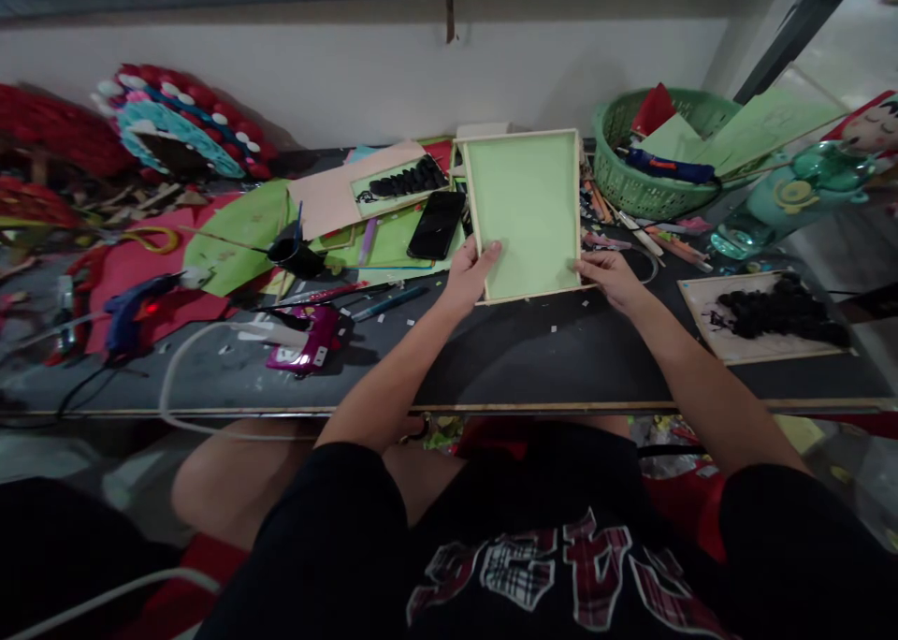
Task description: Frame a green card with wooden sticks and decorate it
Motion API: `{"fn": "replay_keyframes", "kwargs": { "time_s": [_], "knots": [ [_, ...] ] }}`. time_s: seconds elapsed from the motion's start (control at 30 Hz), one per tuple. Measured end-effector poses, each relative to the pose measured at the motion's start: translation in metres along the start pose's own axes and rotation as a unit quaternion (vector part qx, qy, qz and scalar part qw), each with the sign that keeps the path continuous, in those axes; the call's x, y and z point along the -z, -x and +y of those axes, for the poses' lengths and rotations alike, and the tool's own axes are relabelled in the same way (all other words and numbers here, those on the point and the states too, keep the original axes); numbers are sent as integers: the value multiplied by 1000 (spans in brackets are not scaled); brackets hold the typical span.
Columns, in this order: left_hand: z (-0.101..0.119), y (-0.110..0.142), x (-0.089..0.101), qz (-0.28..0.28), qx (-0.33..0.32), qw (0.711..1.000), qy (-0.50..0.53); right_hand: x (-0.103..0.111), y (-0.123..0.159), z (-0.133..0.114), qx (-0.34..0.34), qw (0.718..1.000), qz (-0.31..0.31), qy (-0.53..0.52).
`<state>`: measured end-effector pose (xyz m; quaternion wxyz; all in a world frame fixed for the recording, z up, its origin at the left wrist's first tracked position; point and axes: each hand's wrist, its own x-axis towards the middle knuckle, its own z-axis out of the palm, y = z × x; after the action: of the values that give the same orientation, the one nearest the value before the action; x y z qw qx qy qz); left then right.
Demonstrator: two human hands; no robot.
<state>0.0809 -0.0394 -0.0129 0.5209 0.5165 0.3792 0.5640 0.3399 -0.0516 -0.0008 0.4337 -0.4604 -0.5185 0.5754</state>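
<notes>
A light-green panel with a thin pale frame (525,211) is held tilted up over the dark table, its green face toward me. My left hand (471,273) grips the lower left edge, thumb on the green face. At the lower right edge, my right hand (612,277) pinches the border between thumb and fingers. Behind the panel's left side lie a black phone (436,225) and a small card with black pieces (401,186). To the right of my right hand rests another framed panel with a black clustered relief (768,317).
A green basket (649,186) holding paper and a tool stands at the back right, beside a teal bottle (792,196). On the left are a blue glue gun (133,312), a purple power strip (305,345), a black cup (296,254) and coloured paper (242,233). A white cable crosses the front edge.
</notes>
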Motion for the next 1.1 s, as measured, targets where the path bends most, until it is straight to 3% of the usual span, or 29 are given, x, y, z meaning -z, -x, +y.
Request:
{"fn": "replay_keyframes", "kwargs": {
  "time_s": [0.17,0.3,0.43,0.63,0.73,0.9,1.1],
  "knots": [
    [22,-6,18,-143,154,978,3,3,0,-2,-6,999,-16,-41],
    [35,-8,38,-241,253,937,2,10,-3,-2,-18,996,49,-72],
    [36,-13,54,-290,276,916,-14,11,-3,-4,-66,995,38,-70],
    [25,-23,65,-326,282,901,-54,3,-2,-4,-50,998,29,-40],
    [22,-20,67,-319,292,900,-47,2,-2,-2,-54,998,24,-30],
    [18,-11,70,-196,269,942,37,1,1,-2,-46,999,-5,-26],
    [15,-20,65,-77,176,976,102,1,-3,-2,24,994,91,-65]
  ]
}}
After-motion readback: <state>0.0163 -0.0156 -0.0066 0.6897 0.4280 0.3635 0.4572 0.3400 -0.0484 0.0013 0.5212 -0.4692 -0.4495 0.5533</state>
